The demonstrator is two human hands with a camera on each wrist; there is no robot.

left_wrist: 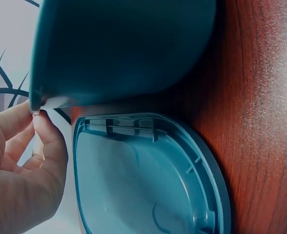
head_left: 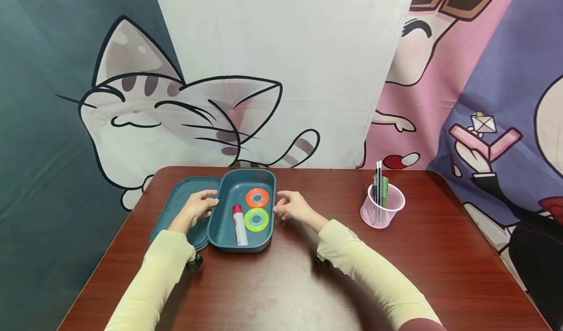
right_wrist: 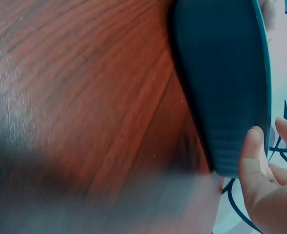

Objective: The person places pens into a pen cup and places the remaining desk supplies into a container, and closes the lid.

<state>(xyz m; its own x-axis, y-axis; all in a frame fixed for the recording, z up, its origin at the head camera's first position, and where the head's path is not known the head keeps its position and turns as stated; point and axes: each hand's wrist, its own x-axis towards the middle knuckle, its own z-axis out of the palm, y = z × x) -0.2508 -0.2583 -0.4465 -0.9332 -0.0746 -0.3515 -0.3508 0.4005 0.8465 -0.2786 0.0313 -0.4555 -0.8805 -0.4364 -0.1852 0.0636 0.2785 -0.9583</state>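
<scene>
A teal plastic box (head_left: 242,189) stands lidless on the table. Inside lie a glue stick (head_left: 239,226) with a pink-red cap, an orange tape roll (head_left: 257,197) and a lime-green tape roll (head_left: 256,219). My left hand (head_left: 199,208) is at the box's left side; in the left wrist view its thumb and index finger (left_wrist: 50,131) pinch the rim. At the opposite side is my right hand (head_left: 293,206). Its thumb (right_wrist: 253,146) lies along the outer wall, while the index finger stands apart from the rim in the right wrist view.
The teal lid (head_left: 178,194) lies inner side up on the table, left of the box and partly beneath the left forearm. A pink mesh pen cup (head_left: 378,218) holding pencils and a green pen stands at the right. Behind the wooden table (head_left: 281,292) hangs a cartoon-printed cloth (head_left: 281,37).
</scene>
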